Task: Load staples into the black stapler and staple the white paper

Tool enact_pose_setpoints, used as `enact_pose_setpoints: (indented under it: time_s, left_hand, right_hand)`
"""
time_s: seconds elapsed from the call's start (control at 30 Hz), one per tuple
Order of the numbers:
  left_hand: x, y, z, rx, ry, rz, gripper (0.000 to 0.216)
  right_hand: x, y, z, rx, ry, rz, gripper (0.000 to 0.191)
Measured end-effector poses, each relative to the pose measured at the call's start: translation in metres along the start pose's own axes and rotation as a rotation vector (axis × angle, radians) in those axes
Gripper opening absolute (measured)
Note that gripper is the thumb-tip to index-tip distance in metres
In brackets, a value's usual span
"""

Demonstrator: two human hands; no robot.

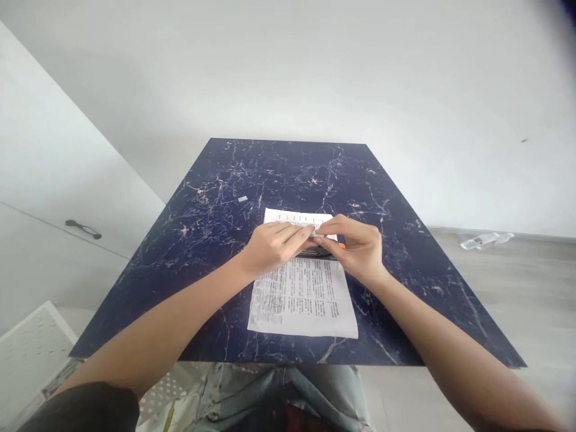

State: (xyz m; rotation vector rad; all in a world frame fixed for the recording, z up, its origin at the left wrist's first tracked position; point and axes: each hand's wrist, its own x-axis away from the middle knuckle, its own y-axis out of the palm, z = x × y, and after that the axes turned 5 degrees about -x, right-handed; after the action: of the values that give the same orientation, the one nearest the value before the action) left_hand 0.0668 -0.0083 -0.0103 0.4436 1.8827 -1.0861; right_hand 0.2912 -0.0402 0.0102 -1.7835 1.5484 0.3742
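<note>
A printed sheet of paper point(303, 297) lies on the dark blue marble-patterned table point(279, 174). My left hand point(272, 246) and my right hand point(355, 246) meet above the sheet's upper half, fingertips touching. Together they pinch a small dark object with an orange part point(320, 252); most of it is hidden under the fingers. Both hands are closed around it. What the object is I cannot make out.
A small white scrap point(243, 198) lies on the table to the upper left. A white cabinet with a dark handle point(83, 228) stands at the left. A white perforated panel point(31, 348) sits at the lower left. A plastic bottle point(483, 240) lies on the floor at the right.
</note>
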Motion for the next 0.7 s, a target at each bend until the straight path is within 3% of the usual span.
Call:
enact_pose_setpoints:
  time_s: [0.1, 0.2, 0.3, 0.4, 0.53, 0.7]
  left_hand:
    - [0.010, 0.003, -0.024, 0.020, -0.139, -0.036, 0.018]
    - [0.027, 0.000, -0.067, -0.152, -0.612, -0.274, 0.023]
    - [0.047, -0.005, -0.107, -0.207, -0.888, -0.479, 0.029]
    - [0.061, -0.006, -0.125, -0.092, -1.080, -0.570, 0.031]
    - [0.062, -0.004, -0.124, 0.045, -1.135, -0.511, 0.006]
    - [0.052, -0.002, -0.112, 0.321, -1.306, -0.278, 0.013]
  right_hand:
    - [-0.006, -0.025, 0.022, 0.098, 0.176, 0.181, 0.008]
    - [-0.008, -0.062, 0.058, 0.223, 0.397, 0.374, 0.020]
    - [-0.003, -0.094, 0.098, 0.306, 0.600, 0.422, 0.027]
    - [0.002, -0.108, 0.127, 0.362, 0.669, 0.396, 0.030]
    - [0.002, -0.108, 0.142, 0.457, 0.667, 0.346, 0.037]
    - [0.003, -0.111, 0.148, 0.539, 0.624, 0.429, 0.047]
